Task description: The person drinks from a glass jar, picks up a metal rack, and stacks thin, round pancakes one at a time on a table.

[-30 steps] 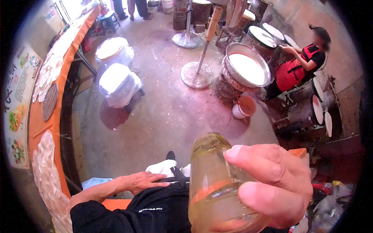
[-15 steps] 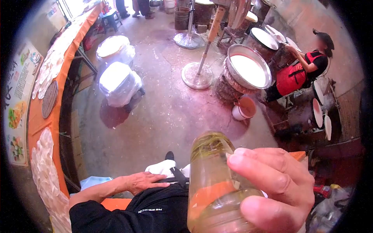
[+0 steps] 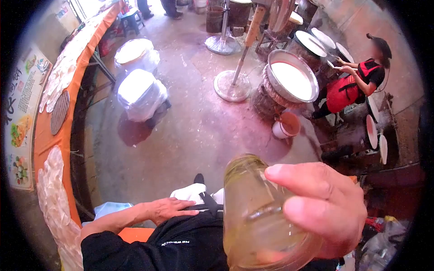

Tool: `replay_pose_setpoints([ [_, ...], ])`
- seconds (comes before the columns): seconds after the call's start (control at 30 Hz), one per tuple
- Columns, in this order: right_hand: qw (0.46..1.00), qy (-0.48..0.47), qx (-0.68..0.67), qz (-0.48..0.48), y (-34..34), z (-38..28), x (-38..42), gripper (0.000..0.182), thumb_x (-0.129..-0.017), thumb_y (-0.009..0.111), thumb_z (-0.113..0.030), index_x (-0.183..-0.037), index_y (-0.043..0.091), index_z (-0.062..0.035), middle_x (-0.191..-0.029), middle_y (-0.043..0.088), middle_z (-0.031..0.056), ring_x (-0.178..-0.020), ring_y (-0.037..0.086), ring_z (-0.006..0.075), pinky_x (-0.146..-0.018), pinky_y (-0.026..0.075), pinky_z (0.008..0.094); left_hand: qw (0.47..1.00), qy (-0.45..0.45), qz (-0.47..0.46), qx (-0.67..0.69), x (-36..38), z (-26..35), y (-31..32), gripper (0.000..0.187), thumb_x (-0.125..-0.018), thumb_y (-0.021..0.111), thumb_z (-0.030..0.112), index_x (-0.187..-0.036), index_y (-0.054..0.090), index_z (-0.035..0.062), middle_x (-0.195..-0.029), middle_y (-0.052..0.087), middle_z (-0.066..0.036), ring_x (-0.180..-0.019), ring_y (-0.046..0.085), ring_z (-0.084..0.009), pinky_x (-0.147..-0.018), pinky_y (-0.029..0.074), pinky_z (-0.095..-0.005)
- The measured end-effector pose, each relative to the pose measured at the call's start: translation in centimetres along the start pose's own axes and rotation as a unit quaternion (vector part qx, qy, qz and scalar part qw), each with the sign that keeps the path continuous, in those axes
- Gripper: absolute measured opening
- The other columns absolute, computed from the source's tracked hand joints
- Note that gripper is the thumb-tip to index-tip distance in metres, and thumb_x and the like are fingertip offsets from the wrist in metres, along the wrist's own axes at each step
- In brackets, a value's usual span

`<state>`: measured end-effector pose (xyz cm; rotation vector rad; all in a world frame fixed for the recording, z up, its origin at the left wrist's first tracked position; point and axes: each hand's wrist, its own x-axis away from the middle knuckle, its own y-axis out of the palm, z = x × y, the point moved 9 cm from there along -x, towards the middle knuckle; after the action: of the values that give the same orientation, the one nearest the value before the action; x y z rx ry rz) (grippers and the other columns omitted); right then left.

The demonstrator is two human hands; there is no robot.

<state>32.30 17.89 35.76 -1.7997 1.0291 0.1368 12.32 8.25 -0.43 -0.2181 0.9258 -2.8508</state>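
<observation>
Yellow-tinted, clear cylindrical container is close before you, fingers of your right hand curled around its side; a slackened grip could drop it. Your left hand, fingers extended, rests apparently empty.

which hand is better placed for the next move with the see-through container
Probably the right hand: it grips the see-through container in front of the body. The left hand rests at the edge of the black shirt, apart from the container.
</observation>
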Motion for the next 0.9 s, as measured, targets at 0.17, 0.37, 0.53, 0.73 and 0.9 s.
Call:
replay_pose_setpoints([
  [0.17, 0.997, -0.038, 0.019, 0.071, 0.1, 0.6, 0.7, 0.064, -0.065, 0.090, -0.031, -0.104, 0.054, 0.0047, -0.088, 0.067, 0.0326, -0.071, 0.071, 0.0348, -0.059, 0.057, 0.0365, 1.000, 0.004, 0.014, -0.017, 0.1, -0.4, 0.9, 0.105, -0.068, 0.077, 0.033, -0.156, 0.020, 0.0236, -0.153, 0.029, -0.025, -0.123, 0.050, -0.0441, -0.105, 0.039, -0.0470],
  [0.37, 0.999, -0.008, 0.001, 0.031, 0.1, 0.7, 0.8, 0.067, -0.068, 0.089, -0.033, -0.110, 0.053, 0.0057, -0.093, 0.066, 0.0340, -0.079, 0.072, 0.0374, -0.065, 0.058, 0.0379, 1.000, 0.000, 0.000, -0.019, 0.1, -0.9, 1.7, 0.100, -0.073, 0.075, 0.032, -0.156, 0.020, 0.0239, -0.151, 0.031, -0.026, -0.122, 0.051, -0.0437, -0.104, 0.040, -0.0470],
  [0.53, 0.999, 0.032, -0.005, 0.011, 0.2, 1.0, 1.1, 0.068, -0.069, 0.088, -0.036, -0.113, 0.053, 0.0033, -0.098, 0.066, 0.0343, -0.082, 0.071, 0.0374, -0.067, 0.057, 0.0376, 1.000, -0.001, -0.001, -0.012, -0.1, -0.9, 1.4, 0.098, -0.074, 0.074, 0.033, -0.156, 0.021, 0.0235, -0.152, 0.031, -0.026, -0.123, 0.051, -0.0431, -0.104, 0.040, -0.0474],
  [0.73, 0.999, 0.039, -0.013, 0.023, 0.2, 0.9, 1.3, 0.064, -0.070, 0.087, -0.033, -0.112, 0.054, 0.0018, -0.098, 0.066, 0.0336, -0.079, 0.072, 0.0363, -0.066, 0.057, 0.0374, 1.000, 0.004, 0.008, 0.001, -0.2, -0.2, 0.6, 0.099, -0.073, 0.074, 0.035, -0.155, 0.021, 0.0230, -0.152, 0.030, -0.026, -0.127, 0.047, -0.0438, -0.104, 0.039, -0.0479],
  [0.9, 0.997, 0.020, 0.027, 0.071, 0.3, 0.6, 1.4, 0.057, -0.070, 0.087, -0.029, -0.107, 0.054, 0.0008, -0.097, 0.067, 0.0335, -0.074, 0.071, 0.0347, -0.063, 0.057, 0.0369, 1.000, 0.001, 0.005, 0.002, 0.0, -0.4, 0.8, 0.099, -0.072, 0.074, 0.035, -0.155, 0.022, 0.0227, -0.152, 0.029, -0.027, -0.130, 0.045, -0.0437, -0.105, 0.038, -0.0479],
])
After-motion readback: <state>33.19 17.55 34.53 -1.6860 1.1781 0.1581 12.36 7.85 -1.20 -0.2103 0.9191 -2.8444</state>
